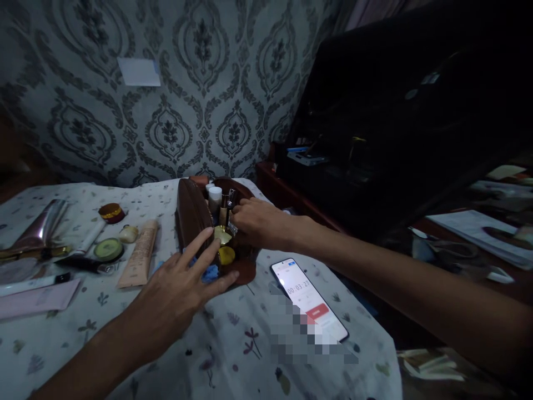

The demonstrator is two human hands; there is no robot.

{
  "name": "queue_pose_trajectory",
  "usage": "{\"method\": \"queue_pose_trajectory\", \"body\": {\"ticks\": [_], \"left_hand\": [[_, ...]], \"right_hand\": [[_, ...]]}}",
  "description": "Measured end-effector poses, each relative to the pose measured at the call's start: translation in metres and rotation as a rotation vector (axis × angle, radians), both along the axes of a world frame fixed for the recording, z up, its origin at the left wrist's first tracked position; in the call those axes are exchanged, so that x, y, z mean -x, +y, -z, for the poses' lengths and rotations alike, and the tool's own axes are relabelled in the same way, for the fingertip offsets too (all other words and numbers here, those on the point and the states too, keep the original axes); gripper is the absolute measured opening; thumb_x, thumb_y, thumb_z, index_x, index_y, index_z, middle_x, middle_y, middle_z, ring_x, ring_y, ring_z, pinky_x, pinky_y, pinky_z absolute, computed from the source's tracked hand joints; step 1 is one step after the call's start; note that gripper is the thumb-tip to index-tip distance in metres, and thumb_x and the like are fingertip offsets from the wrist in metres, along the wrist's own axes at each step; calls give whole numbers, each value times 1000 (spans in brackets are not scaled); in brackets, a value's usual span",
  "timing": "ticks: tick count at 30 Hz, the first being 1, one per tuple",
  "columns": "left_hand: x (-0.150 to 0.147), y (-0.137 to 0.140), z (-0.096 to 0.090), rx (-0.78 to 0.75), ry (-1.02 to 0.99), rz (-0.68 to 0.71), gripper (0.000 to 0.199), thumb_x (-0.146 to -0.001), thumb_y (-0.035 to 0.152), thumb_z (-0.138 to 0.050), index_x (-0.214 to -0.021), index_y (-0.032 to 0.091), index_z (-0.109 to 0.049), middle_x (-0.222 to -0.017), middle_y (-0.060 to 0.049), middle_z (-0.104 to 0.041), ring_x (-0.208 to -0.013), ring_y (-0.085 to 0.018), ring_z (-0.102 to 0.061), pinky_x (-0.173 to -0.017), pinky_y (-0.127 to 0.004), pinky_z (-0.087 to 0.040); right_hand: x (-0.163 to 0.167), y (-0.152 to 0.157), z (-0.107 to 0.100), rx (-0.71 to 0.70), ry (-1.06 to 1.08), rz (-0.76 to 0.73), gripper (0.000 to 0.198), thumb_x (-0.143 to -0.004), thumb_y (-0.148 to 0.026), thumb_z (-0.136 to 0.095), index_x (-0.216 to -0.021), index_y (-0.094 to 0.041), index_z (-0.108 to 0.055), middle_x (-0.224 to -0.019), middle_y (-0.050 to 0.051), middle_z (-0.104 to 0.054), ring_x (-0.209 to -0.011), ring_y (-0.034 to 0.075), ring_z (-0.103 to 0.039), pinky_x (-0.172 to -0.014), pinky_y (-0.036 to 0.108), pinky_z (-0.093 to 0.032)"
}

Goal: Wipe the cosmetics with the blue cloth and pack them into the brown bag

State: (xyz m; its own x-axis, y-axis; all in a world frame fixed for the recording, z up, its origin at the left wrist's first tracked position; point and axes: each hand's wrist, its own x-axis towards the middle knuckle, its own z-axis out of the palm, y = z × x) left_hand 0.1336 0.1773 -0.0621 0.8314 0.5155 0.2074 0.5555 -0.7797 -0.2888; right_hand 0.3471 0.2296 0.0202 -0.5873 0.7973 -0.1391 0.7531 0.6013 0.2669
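Observation:
A brown cosmetic bag [190, 205] stands unzipped on the patterned cloth, packed with small bottles and jars. A white-capped bottle [215, 195] rises upright inside it, and a yellow round item [227, 255] sits lower at the front. My left hand [183, 283] rests at the bag's near left edge with its fingers spread. Over the bag's right side, my right hand [258, 222] reaches in with fingers curled together; whatever they hold is hidden. Something blue [210, 273] shows beneath my left fingers.
To the left lie a peach tube [139, 255], a green round compact [108, 249], a gold-rimmed jar [111, 213], a pink tube [39, 300] and a shiny tube [41, 225]. A phone [310, 300] showing a timer lies right of the bag. A large dark panel [400, 122] leans at right.

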Motion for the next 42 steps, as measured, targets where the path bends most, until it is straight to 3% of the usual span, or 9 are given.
{"method": "queue_pose_trajectory", "body": {"ticks": [7,11,16,24,27,30,34,38,42], "left_hand": [[1,1,0,9,-68,34,84,-74,4,-68,-144,42,-42,-161,-8,-28,-150,-41,-15,-104,-58,-45],[1,0,0,13,-75,36,81,-76,6,-68,-144,42,-42,-162,-8,-26,-150,-41,-14,-104,-56,-45],[1,1,-1,35,-23,12,94,-71,4,-71,-148,44,-34,-164,-9,-21,-151,-40,-11,-102,-56,-47],[0,1,-3,83,58,-24,92,-73,4,-64,-148,45,-30,-165,-7,-15,-151,-41,-8,-96,-51,-52],[-3,2,-5,78,54,-13,88,-72,5,-66,-146,41,-37,-163,-8,-22,-151,-40,-9,-95,-47,-52],[-13,4,-11,51,70,-30,68,-77,11,-65,-141,29,-49,-157,-12,-35,-150,-39,-13,-92,-42,-52],[-37,6,-24,172,248,-2,47,-76,19,-70,-122,14,-63,-134,-19,-58,-141,-40,-33,-87,-43,-50],[-55,8,-36,278,379,44,32,-68,21,-76,-99,13,-70,-107,-16,-67,-114,-34,-53,-85,-44,-46],[-62,11,-48,381,417,19,20,-76,16,-68,-96,15,-71,-106,-13,-68,-108,-28,-55,-81,-39,-44]], "right_hand": [[0,-6,12,72,31,-206,22,-93,-16,-56,-110,-17,-70,-122,14,-60,-116,27,-52,-93,41,-41],[4,-5,18,112,-54,-191,23,-93,-13,-52,-106,-14,-71,-120,14,-64,-119,28,-52,-95,41,-40],[6,-3,17,40,-104,-179,21,-91,-8,-53,-101,-14,-71,-108,13,-70,-117,26,-55,-92,37,-41],[-3,3,7,88,-60,-196,23,-91,-6,-50,-100,-14,-70,-113,13,-68,-112,25,-58,-88,35,-42],[-7,11,0,78,-34,-204,21,-89,-5,-51,-96,-14,-70,-106,12,-70,-100,23,-62,-85,34,-43],[-8,18,-4,99,-28,-220,21,-88,-5,-51,-89,-12,-70,-94,12,-72,-92,21,-64,-81,31,-43],[-4,19,-7,148,-40,-171,21,-88,-5,-50,-89,-10,-71,-94,14,-72,-90,20,-65,-76,29,-42],[-1,16,-9,202,-25,-120,21,-87,-6,-52,-88,-10,-72,-93,13,-72,-85,19,-64,-70,27,-40],[-3,17,-8,224,9,-127,21,-85,-5,-53,-89,-11,-73,-91,11,-72,-81,17,-62,-66,27,-36]]}}
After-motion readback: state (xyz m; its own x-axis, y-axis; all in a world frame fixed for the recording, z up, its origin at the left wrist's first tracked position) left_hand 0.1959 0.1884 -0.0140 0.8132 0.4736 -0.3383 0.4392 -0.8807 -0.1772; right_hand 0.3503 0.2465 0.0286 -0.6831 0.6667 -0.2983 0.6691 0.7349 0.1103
